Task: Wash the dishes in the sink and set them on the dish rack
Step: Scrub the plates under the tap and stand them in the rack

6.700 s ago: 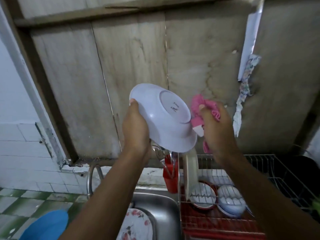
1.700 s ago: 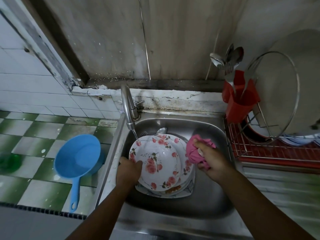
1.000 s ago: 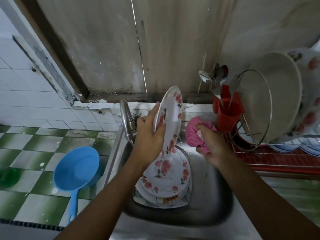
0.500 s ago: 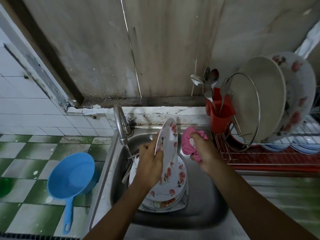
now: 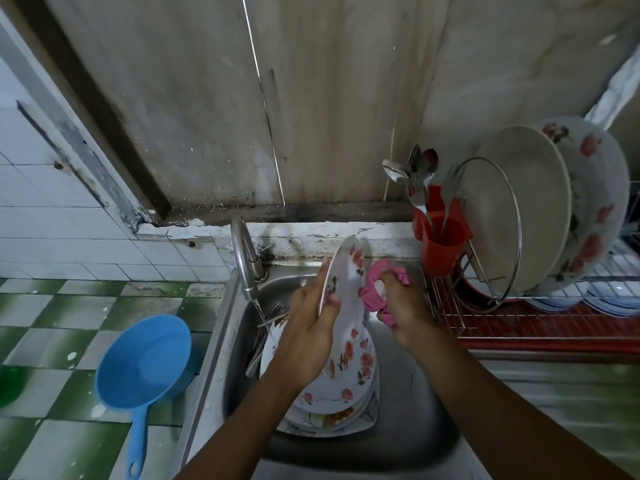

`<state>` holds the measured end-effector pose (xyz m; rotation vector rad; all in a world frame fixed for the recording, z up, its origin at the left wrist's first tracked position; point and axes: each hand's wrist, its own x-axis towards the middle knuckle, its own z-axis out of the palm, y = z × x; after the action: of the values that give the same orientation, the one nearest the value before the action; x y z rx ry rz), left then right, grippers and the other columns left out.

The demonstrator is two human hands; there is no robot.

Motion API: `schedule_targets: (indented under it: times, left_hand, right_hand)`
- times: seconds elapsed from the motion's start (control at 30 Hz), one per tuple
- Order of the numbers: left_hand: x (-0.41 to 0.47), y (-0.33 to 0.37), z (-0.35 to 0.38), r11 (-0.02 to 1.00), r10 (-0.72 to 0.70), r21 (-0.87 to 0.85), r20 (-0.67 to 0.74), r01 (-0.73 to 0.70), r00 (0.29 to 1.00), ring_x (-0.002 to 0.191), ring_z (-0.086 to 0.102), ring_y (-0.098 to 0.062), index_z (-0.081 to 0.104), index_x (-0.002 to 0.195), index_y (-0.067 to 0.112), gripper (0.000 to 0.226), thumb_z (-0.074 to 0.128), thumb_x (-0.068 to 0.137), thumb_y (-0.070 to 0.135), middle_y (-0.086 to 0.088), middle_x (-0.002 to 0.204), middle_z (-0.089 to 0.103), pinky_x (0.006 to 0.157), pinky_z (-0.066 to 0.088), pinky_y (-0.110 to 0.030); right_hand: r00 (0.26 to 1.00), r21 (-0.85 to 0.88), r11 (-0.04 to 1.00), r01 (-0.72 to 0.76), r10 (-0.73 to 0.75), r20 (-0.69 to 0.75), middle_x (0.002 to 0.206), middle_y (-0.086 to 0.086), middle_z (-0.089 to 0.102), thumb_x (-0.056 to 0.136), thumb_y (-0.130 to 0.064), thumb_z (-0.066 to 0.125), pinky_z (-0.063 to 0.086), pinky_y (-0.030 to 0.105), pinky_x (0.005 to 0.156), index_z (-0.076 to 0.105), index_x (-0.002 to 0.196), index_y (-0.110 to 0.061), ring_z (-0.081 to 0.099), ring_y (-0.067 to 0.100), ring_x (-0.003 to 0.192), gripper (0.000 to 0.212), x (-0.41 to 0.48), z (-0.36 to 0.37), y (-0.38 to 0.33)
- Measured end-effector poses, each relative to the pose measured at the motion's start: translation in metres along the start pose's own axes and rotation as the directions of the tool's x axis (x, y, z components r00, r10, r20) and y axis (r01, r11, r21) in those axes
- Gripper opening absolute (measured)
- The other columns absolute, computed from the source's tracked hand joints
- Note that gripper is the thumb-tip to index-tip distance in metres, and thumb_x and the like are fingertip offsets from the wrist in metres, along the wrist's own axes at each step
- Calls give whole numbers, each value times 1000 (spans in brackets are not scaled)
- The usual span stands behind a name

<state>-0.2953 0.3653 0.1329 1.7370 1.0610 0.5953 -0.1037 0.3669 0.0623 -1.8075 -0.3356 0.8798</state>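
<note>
Stained grey wall panels (image 5: 346, 98) rise behind a green-and-white chequered tiled worktop (image 5: 52, 341), into which a stainless-steel sink (image 5: 415, 431) is set. At the sink's back left corner a curved metal tap (image 5: 244, 258) runs a thin stream of water. Over the basin the left hand (image 5: 308, 337) grips a round white plate with red flowers (image 5: 348, 299), held on edge with the thumb on its face. The right hand (image 5: 403, 306) is clenched around a crumpled pink cloth (image 5: 372, 292), which touches the plate's right side. Below them a stack of flowered plates (image 5: 332, 400) lies in the basin, with metal forks (image 5: 268, 318) beside it near the left wall. A blue plastic scoop with a long handle (image 5: 145, 362) lies on the worktop near the sink's left edge. At the worktop's right end stands a wire dish rack with a red tray (image 5: 536, 327), holding a plain cream plate (image 5: 519, 209) and a large flowered plate (image 5: 599, 202) upright. A red plastic cutlery cup (image 5: 445, 244) of spoons sits at the rack's left end.
</note>
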Motion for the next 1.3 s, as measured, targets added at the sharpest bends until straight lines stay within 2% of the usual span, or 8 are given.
schedule_targets:
  times: [0.23,0.4,0.57,0.7,0.87,1.0,1.13,1.3]
  left_hand:
    - [8,20,-10,997,63,-56,65,-59,996,126,49,3,33,137,74,37,23,102,68,9,136,54,111,40,-35]
    - [17,47,-36,981,69,-183,0,-67,998,115,53,22,51,117,69,33,25,107,51,40,114,63,92,44,-4]
    - [14,44,-28,981,124,-154,44,-116,991,133,44,13,42,139,65,38,24,106,59,34,138,55,111,37,-22]
    - [21,51,-34,974,99,-205,-10,-99,995,122,46,24,46,130,63,34,25,107,50,46,122,57,99,38,-3]
    - [18,46,-28,983,73,-173,55,-63,996,129,46,14,46,134,63,39,21,104,61,28,139,55,108,38,-18]
    - [31,45,-31,973,78,-210,-81,-94,994,122,59,3,53,136,48,52,18,101,66,16,128,66,108,48,-34]
    - [28,43,-41,970,35,-232,-176,-76,984,129,57,-6,47,139,55,53,22,96,76,15,138,61,110,48,-41]
    - [12,50,-33,985,39,-168,-59,-49,997,109,56,21,54,112,67,32,24,103,59,38,112,65,88,45,-5]
  right_hand:
    - [955,195,936,293,-278,-100,97,-2,68,105,-48,44,52,29,72,61,110,-19,67,15,88,34,-53,45,-70]
    - [755,147,755,639,-652,67,103,-7,67,104,-37,52,55,25,86,59,104,-36,66,6,96,7,-91,49,-87]
    - [852,80,850,521,-512,-105,90,-6,64,105,-41,49,46,18,66,57,98,-25,64,0,81,19,-63,41,-101]
    - [707,131,714,687,-699,103,98,-5,67,104,-30,53,50,21,81,58,97,-37,65,4,92,11,-94,45,-92]
    - [875,95,871,481,-484,0,106,-5,65,102,-45,51,52,27,82,55,120,-23,66,4,97,29,-66,38,-103]
    - [809,163,851,499,-525,264,106,-2,73,103,-37,53,57,30,90,65,116,-19,70,11,99,25,-101,43,-84]
    - [757,-360,671,648,-517,400,105,-10,66,98,-39,60,53,20,73,62,114,-25,65,4,88,22,-87,23,-44]
    - [827,-409,739,536,-557,76,114,2,59,101,-36,55,38,12,65,58,120,-15,61,15,94,28,-44,24,-55]
